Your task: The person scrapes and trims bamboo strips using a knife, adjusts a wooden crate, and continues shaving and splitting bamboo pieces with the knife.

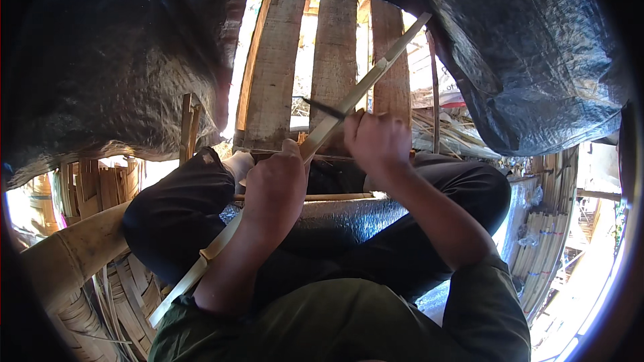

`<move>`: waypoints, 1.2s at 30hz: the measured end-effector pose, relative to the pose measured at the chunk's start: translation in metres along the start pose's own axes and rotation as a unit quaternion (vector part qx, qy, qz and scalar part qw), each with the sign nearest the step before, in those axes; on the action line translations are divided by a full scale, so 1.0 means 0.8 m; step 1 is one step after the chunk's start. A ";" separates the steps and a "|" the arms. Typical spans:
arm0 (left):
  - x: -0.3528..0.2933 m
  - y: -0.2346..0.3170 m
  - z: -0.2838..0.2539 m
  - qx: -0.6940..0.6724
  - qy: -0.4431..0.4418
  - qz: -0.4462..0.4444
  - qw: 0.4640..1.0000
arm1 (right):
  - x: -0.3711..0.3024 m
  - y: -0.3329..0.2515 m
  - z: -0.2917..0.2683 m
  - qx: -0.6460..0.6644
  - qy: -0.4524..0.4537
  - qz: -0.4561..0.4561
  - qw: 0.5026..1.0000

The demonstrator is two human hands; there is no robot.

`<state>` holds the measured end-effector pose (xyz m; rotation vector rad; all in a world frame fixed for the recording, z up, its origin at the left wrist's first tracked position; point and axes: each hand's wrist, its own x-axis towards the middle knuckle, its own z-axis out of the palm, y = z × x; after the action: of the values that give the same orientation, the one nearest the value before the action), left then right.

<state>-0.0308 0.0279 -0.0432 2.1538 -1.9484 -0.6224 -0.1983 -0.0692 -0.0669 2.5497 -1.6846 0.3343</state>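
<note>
A long pale bamboo strip slants across my lap, from beside my left elbow up to the far right. Its raised nodes show along the length. My left hand is closed round the strip near its middle. Farther up, my right hand is in a fist, slightly blurred, on the right side of the strip. A knife with a thin dark blade sticks out of that fist to the left and lies across the strip. The knife's handle is hidden inside my fingers.
Upright wooden planks with bright gaps stand ahead. Dark plastic sheets hang on both sides. A thick bamboo pole lies by my left knee, above woven bamboo. Bundled bamboo sticks are at the right.
</note>
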 end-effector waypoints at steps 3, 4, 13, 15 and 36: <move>0.001 -0.001 0.000 0.005 0.010 0.008 1.000 | 0.005 0.003 -0.001 0.002 -0.027 -0.021 0.999; 0.001 -0.002 0.001 0.011 0.017 0.018 1.000 | 0.006 0.003 -0.002 0.003 -0.036 -0.015 0.999; -0.002 -0.006 0.009 0.079 0.065 0.052 0.993 | 0.018 -0.007 -0.033 0.012 -0.154 0.018 0.988; -0.002 -0.005 0.006 0.047 0.036 0.042 0.997 | 0.029 -0.001 -0.037 0.023 -0.268 0.122 0.955; 0.002 0.001 0.016 0.050 0.021 0.003 0.999 | 0.001 -0.009 -0.009 0.016 -0.021 -0.015 1.000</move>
<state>-0.0364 0.0283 -0.0549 2.1980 -2.0041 -0.4858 -0.1924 -0.0659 -0.0589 2.6207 -1.6672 0.3107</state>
